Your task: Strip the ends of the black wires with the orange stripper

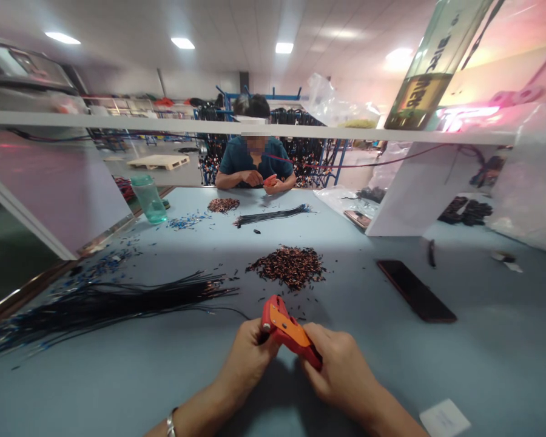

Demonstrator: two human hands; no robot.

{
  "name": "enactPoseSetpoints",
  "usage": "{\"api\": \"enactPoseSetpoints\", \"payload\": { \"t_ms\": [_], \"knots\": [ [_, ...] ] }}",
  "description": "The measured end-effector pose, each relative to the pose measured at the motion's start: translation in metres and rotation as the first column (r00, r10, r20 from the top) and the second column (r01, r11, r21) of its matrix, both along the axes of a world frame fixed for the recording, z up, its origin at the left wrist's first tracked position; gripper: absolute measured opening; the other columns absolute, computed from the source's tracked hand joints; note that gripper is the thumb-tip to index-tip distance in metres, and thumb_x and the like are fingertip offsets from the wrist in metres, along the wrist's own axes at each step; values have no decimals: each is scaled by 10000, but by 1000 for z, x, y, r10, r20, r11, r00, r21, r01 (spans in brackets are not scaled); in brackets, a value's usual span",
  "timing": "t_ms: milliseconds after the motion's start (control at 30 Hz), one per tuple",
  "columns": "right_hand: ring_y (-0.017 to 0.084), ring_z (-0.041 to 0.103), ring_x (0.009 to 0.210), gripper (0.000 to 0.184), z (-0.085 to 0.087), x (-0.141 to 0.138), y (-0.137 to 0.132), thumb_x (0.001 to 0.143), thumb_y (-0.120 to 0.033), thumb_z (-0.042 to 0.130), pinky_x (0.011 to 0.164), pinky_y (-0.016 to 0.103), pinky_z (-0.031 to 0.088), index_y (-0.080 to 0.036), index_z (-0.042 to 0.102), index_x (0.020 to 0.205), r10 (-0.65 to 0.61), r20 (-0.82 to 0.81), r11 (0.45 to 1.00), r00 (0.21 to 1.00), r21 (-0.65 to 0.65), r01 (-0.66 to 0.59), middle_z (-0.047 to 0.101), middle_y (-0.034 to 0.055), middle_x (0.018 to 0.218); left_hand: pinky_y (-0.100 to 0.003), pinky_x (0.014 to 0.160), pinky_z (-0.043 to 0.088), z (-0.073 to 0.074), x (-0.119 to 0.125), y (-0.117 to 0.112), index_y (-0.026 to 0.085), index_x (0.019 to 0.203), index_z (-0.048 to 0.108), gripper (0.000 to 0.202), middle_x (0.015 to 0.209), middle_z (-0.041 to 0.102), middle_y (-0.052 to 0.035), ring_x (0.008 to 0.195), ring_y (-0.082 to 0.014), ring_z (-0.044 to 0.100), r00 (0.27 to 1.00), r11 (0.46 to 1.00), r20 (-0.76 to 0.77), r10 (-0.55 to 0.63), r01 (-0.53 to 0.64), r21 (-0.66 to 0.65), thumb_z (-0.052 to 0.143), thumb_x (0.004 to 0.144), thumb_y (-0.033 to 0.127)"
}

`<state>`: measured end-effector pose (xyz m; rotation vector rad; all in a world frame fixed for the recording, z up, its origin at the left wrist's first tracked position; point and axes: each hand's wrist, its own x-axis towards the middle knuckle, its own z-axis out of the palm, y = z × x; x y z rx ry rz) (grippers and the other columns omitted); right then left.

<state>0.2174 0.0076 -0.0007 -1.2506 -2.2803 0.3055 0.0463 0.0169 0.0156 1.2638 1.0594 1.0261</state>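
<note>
My right hand [341,367] is wrapped round the handles of a red and orange crimping tool [286,326], whose head points up and to the left. My left hand [250,355] is closed in a pinch against the tool's head; what it holds there is hidden. Just beyond the tool lies a heap of small copper-coloured terminals [289,266]. A long bundle of black wires [104,300] stretches over the blue table [118,376] to the left, its stripped ends toward the heap.
A dark phone [416,290] lies to the right, a white slip [443,417] at the near right. Across the table a person in a teal shirt [255,161] works with a similar tool, beside another wire bundle [273,215] and terminal heap [222,204]. A green cup [148,198] stands far left.
</note>
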Motion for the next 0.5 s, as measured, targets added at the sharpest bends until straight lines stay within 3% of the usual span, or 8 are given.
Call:
{"api": "enactPoseSetpoints", "payload": {
  "t_ms": [300,433,500],
  "knots": [
    [147,502,482,132,9,-5,7,691,-109,470,494,232,314,-225,424,648,-2,-64,988,998,-151,-8,569,-11,567,-220,499,244,-6,-3,3,146,523,549,555,513,283,61,540,-94,222,999,999,-18,38,-38,-1,641,651,677],
    [117,424,459,135,17,-7,11,711,-133,507,478,228,291,-212,447,619,-39,-165,969,985,-246,-3,480,-49,519,-222,547,305,-3,-7,5,133,629,640,450,548,419,41,563,-109,334,996,998,-71,56,-55,17,622,731,571],
    [119,441,497,65,23,-4,14,748,-185,522,497,225,332,-196,508,685,-59,-326,926,943,-370,-70,475,-52,554,-226,583,340,-1,-11,7,137,677,664,367,593,503,21,604,-131,410,987,994,-123,107,-101,50,608,767,489]
  ]
}}
